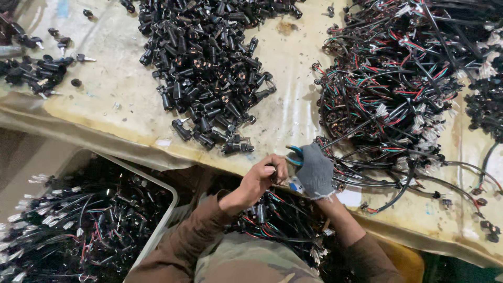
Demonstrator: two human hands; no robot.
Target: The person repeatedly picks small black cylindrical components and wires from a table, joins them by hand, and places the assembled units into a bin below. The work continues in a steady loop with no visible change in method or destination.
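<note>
Here I judge a trimming step: my left hand (260, 175) pinches a small black connector (273, 173), my gloved right hand (315, 170) grips blue-handled pliers (294, 155), needing careful alignment next.

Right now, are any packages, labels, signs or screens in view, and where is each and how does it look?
No signs or screens are in view.
White bin: lower left beside the table, rectangular, pale rim, full of black wire harnesses.
White paper tags: small strips on the wire pile at upper right; anything printed is too small to tell.
Pale slip: flat on the table edge, right of the gloved right hand.
</note>
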